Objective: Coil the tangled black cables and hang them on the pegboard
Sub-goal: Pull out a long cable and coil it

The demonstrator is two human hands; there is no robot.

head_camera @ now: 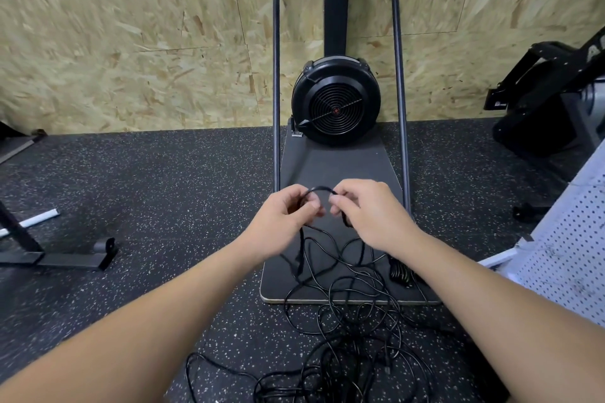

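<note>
Our left hand (288, 213) and right hand (366, 209) pinched one cable (319, 189) in curled fingers; pulling risked tightening the floor tangle (353, 330) below.

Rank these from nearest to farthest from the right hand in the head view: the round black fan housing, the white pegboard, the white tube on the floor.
From the right hand:
1. White pegboard, to its right.
2. Round black fan housing, ahead by the wall.
3. White tube, far left on the floor.
</note>
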